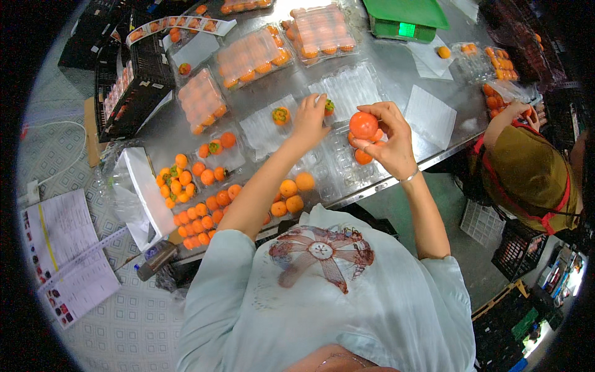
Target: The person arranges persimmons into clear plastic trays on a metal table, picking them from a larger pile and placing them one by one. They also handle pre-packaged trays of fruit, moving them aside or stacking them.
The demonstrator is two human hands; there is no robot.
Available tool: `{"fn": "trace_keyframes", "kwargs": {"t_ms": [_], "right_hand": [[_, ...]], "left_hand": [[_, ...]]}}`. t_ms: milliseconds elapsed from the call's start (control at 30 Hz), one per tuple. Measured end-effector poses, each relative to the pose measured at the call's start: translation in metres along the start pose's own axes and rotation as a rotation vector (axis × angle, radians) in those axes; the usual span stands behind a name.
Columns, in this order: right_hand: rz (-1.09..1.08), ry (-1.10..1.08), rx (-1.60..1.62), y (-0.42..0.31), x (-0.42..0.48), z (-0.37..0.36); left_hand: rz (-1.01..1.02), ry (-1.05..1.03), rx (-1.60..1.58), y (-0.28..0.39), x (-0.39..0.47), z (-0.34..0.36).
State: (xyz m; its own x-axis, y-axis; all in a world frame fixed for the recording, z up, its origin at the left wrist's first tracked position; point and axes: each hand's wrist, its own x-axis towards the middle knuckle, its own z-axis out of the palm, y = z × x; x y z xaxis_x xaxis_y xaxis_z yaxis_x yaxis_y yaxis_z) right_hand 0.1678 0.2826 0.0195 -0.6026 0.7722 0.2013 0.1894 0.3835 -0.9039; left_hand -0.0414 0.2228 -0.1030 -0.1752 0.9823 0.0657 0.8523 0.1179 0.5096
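My right hand (pixel 393 139) holds a red-orange persimmon (pixel 363 125) between thumb and fingers. Under it, a clear plastic tray (pixel 346 174) holds several persimmons. My left hand (pixel 310 122), fingers bent, is over the table beside a persimmon with a green calyx (pixel 329 108); part of that fruit is hidden behind the fingers, and whether they touch it I cannot tell. Left of that hand another persimmon, calyx up (pixel 280 116), sits on a white liner sheet (pixel 253 132). A second liner (pixel 360 83) lies behind my hands.
Closed clear boxes of persimmons (pixel 253 56) stand along the back. Loose persimmons (pixel 195 223) fill the near left. A green scale (pixel 406 16) is at the back right, a black crate (pixel 148 79) at the left. A co-worker (pixel 530 172) handles fruit at the right.
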Motion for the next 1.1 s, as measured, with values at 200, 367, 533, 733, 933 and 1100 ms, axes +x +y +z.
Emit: {"fn": "trace_keyframes", "kwargs": {"t_ms": [200,367,533,733,933,1100], "right_hand": [[-0.128,0.024,0.05,-0.078,-0.017,0.006],[-0.158,0.026,0.133,-0.12,-0.035,0.029],[-0.258,-0.018,0.105,-0.148,-0.053,0.052],[-0.328,0.022,0.051,-0.161,-0.072,0.078],[0.173,-0.277,0.826,-0.159,-0.096,0.097],[0.319,-0.336,1.05,-0.184,-0.118,0.123]], "left_hand": [[-0.179,-0.231,-0.696,0.045,-0.04,-0.101],[-0.208,-0.335,-1.48,0.072,-0.091,-0.162],[0.002,-0.334,-1.454,0.078,-0.13,-0.193],[0.027,-0.293,-1.418,0.076,-0.164,-0.228],[0.202,-0.059,-1.173,0.059,-0.193,-0.239],[0.369,0.151,-0.941,0.051,-0.204,-0.244]]}}
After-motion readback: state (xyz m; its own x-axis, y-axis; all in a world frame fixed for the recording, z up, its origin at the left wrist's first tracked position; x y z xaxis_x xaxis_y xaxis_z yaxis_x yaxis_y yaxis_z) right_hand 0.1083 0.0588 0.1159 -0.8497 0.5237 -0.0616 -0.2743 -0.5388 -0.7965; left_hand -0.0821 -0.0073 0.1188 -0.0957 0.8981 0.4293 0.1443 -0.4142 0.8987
